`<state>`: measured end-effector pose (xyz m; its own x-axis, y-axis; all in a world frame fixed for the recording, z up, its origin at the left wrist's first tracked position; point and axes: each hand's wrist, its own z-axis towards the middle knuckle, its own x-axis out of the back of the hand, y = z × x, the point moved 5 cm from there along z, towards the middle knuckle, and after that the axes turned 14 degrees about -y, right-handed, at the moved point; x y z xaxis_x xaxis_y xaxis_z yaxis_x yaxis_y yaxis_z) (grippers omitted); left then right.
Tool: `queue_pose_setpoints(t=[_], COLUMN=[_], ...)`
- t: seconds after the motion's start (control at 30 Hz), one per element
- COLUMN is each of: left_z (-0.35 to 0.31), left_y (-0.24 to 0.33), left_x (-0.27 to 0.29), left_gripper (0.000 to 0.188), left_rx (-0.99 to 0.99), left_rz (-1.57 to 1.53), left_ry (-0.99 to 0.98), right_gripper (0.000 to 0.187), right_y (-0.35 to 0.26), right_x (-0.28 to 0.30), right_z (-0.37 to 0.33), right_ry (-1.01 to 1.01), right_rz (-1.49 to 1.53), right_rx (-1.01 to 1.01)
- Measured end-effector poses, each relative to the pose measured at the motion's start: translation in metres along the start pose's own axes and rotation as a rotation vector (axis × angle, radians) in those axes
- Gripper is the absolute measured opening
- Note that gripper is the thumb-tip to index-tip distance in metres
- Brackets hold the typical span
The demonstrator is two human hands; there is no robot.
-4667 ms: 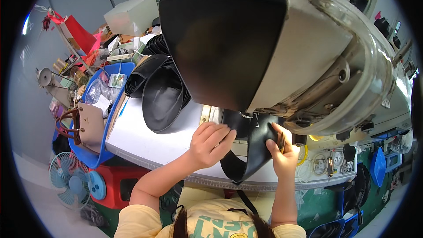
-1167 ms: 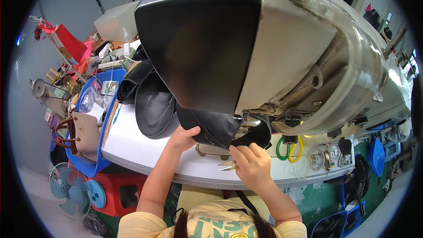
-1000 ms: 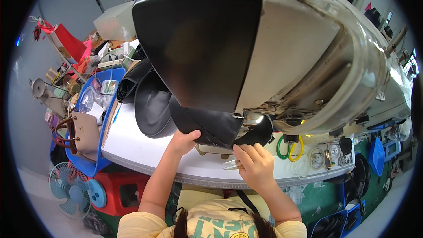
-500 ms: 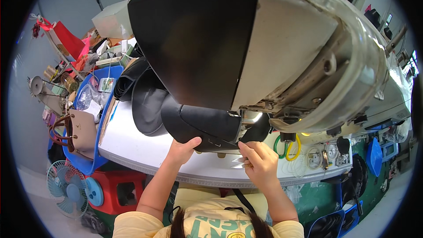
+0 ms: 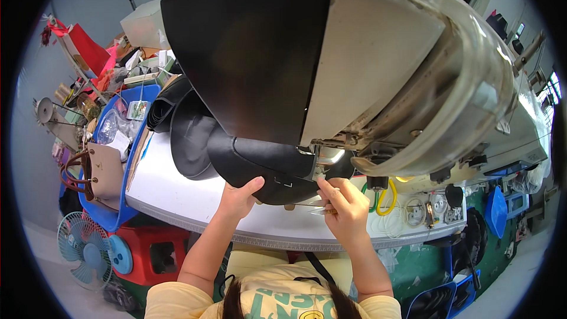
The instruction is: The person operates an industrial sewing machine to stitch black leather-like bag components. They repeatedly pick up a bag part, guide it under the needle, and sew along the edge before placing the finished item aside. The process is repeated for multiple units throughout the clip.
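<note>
The black panel (image 5: 254, 168) lies under the head of the sewing machine (image 5: 378, 65), turned leftward where it earlier hung in a fold toward the person; in the last second its near edge has swung closer to level, so it seems lined up afresh. The left hand (image 5: 239, 197) grips that edge, thumb on top, fingers hidden. The right hand (image 5: 345, 204) pinches at its right end, snips (image 5: 319, 211) held in the palm. Left stand black pieces (image 5: 190, 145) on the white table (image 5: 159, 171).
</note>
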<state>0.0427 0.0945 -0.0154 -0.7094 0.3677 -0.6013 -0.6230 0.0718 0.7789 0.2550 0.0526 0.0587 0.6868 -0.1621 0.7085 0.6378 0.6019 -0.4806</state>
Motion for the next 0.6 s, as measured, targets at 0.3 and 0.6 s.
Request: queue_pose_setpoints(t=[0.3,0.6], left_z=[-0.001,0.007], left_y=[0.006,0.003], left_x=[-0.013,-0.027], left_gripper=[0.045,0.044], left_rx=[-0.010,-0.030], left_rz=[-0.007,-0.076], left_ry=[0.046,0.132], right_gripper=[0.062,0.058], right_y=[0.000,-0.002], right_x=[-0.003,-0.024], right_z=[-0.005,0.000], right_ry=[0.094,0.144], right_rz=[-0.033,-0.124], right_rx=[-0.001,0.127])
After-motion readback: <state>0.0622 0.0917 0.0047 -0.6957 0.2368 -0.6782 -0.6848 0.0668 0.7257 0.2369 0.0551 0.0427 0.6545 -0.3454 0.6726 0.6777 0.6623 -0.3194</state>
